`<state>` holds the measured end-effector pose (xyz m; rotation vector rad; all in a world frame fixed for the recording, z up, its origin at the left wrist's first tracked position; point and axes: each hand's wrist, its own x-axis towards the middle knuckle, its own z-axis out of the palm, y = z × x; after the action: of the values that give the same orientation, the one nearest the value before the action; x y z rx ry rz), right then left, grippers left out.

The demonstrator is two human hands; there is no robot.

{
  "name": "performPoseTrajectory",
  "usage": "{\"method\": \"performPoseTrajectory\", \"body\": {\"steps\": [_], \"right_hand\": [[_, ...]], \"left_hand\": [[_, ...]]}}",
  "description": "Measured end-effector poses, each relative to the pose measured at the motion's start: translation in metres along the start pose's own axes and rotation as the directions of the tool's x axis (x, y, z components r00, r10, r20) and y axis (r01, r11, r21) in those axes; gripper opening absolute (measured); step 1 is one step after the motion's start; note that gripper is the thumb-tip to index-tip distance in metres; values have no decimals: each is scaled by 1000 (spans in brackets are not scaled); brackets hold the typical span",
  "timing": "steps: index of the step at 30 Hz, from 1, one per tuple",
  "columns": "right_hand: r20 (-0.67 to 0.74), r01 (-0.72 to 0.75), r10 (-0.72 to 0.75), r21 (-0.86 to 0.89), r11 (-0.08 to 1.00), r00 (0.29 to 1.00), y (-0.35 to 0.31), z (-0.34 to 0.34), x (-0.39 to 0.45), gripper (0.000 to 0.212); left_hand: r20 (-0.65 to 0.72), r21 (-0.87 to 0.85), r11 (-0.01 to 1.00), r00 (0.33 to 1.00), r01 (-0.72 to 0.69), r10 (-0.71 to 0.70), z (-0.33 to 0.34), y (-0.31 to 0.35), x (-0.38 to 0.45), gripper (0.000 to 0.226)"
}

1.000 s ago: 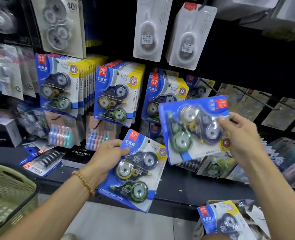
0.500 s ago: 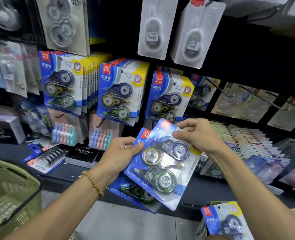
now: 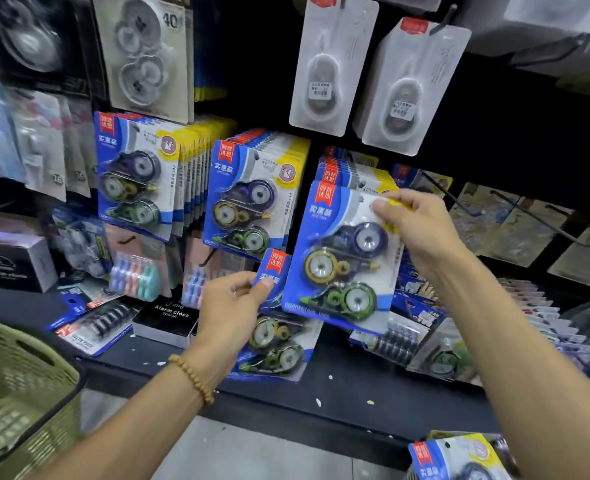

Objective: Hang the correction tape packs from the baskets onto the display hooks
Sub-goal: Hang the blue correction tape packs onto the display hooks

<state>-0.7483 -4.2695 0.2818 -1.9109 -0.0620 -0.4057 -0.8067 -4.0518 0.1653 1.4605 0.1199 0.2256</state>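
My right hand (image 3: 411,226) pinches the top right corner of a blue correction tape pack (image 3: 342,258), held upright just in front of the third hanging stack (image 3: 347,171). Lower down, my left hand (image 3: 232,306) grips a second blue pack (image 3: 276,344) by its upper left part; the raised pack partly covers it. Two fuller stacks of the same packs hang to the left, one at the far left (image 3: 130,174) and one in the middle (image 3: 248,199). A bare display hook (image 3: 449,195) sticks out to the right of the third stack.
A green basket (image 3: 16,393) stands at the lower left. Another basket at the bottom right holds a blue pack (image 3: 456,459). White packs (image 3: 331,64) hang above. A black shelf edge (image 3: 286,393) runs below my hands, with loose packs lying on it.
My right hand lifted its pack off the one in my left hand and raised it toward the third stack. The left hand stayed low with the other pack.
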Motion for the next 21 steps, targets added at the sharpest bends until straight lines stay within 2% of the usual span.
{"method": "performPoseTrajectory", "body": {"steps": [4, 8, 12, 15, 21], "right_hand": [[-77, 49, -56, -83, 995, 995, -1, 3, 29, 16], [-130, 32, -51, -145, 989, 990, 5, 5, 40, 20], [-191, 48, -86, -196, 980, 978, 14, 10, 46, 11], [-248, 4, -60, -222, 975, 967, 22, 15, 52, 7], [-377, -101, 15, -209, 973, 926, 34, 18, 43, 34]], "left_hand": [[-70, 18, 999, 997, 30, -29, -6, -2, 6, 21], [-110, 25, 998, 992, 56, -53, -14, -4, 12, 21], [-144, 34, 998, 988, 61, -55, -22, -9, 14, 22], [-161, 33, 997, 985, 67, -60, -27, -10, 14, 22], [-255, 30, 999, 966, 42, -33, -31, -5, 12, 26]]}}
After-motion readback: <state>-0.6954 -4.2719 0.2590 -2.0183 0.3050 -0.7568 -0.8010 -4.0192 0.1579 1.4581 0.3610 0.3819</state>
